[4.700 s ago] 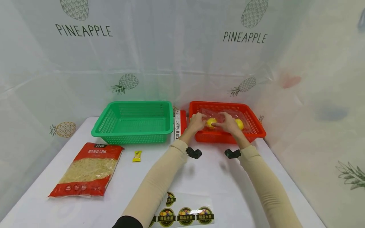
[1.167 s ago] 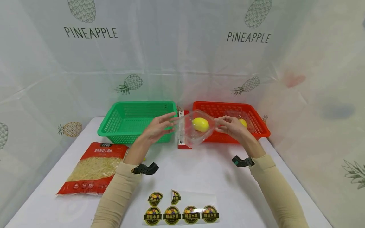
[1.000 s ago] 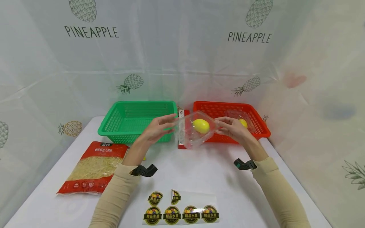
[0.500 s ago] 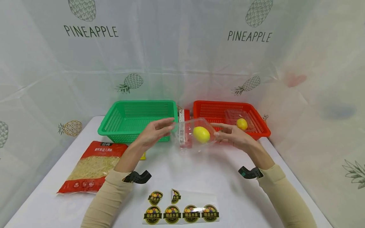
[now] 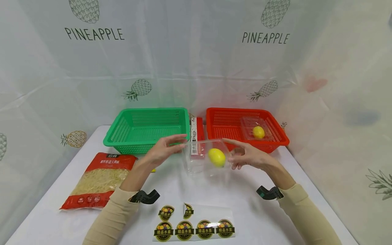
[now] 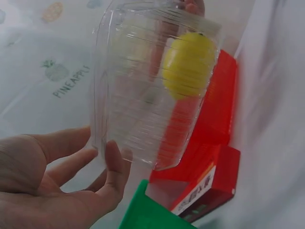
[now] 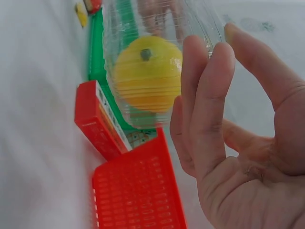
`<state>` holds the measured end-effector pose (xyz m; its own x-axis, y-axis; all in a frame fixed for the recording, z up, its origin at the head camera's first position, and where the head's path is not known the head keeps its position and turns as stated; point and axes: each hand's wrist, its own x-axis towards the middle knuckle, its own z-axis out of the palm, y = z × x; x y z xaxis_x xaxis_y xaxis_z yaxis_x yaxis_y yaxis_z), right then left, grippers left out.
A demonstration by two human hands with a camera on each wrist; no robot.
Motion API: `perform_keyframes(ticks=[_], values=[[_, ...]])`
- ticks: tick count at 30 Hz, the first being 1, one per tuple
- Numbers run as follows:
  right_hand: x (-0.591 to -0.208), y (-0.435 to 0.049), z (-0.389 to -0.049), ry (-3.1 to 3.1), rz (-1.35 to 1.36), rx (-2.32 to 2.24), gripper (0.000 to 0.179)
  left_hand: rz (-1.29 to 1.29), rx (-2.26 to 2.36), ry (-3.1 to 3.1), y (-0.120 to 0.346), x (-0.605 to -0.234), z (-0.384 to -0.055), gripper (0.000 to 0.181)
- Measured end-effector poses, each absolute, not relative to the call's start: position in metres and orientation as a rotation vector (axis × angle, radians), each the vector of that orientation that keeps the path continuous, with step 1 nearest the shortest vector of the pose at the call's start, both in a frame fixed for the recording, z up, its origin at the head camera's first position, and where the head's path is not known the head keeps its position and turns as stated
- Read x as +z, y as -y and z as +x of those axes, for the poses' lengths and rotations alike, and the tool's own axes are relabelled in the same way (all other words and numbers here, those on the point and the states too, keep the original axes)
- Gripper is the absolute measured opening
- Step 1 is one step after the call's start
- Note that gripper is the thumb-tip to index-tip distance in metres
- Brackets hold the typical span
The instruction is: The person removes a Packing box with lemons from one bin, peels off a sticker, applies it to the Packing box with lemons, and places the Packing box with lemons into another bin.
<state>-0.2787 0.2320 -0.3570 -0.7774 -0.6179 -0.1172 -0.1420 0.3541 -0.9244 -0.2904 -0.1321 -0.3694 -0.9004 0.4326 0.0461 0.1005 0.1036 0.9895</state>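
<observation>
Both hands hold a clear plastic box (image 5: 194, 166) above the table, with a yellow lemon (image 5: 216, 157) lying toward its right end. My left hand (image 5: 162, 149) pinches the left end between thumb and fingers; in the left wrist view the fingertips (image 6: 114, 157) are at the box's edge. On the opposite end, my right hand (image 5: 252, 156) grips the side, its fingers (image 7: 209, 90) against the wall near the lemon. A second clear box (image 5: 245, 127) with a lemon (image 5: 258, 132) sits in the red basket (image 5: 226, 132).
A green basket (image 5: 150, 148) stands at the back left, with a red pasta box (image 5: 200, 127) between the baskets. A bag of pasta (image 5: 98, 180) lies at left, near a small yellow packet (image 5: 153, 170) partly behind the left arm. A sheet of round stickers (image 5: 211, 211) lies in front.
Both hands, first inside the red basket, have lifted out one lemon box. They have since brought it nearer and lower, tilting it so its lemon shows on the right.
</observation>
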Motion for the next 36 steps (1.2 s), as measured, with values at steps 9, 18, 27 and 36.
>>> perform_keyframes(ticks=[9, 18, 27, 36], values=[[-0.369, -0.226, -0.274, -2.188, -0.692, -1.408, 0.076, 0.569, 1.825, -2.204, 0.139, -0.385, -0.288, 0.048], [-0.382, -0.22, -0.268, -2.156, -0.66, -1.365, 0.075, 0.507, 1.745, -2.253, 0.147, -0.398, -0.283, 0.044], [-0.397, -0.211, -0.269, -2.163, -0.653, -1.357, 0.078, 0.447, 1.697, -2.259, 0.152, -0.411, -0.286, 0.042], [-0.406, -0.206, -0.272, -2.123, -0.637, -1.392, 0.08, 0.461, 1.635, -2.351, 0.148, -0.414, -0.289, 0.046]])
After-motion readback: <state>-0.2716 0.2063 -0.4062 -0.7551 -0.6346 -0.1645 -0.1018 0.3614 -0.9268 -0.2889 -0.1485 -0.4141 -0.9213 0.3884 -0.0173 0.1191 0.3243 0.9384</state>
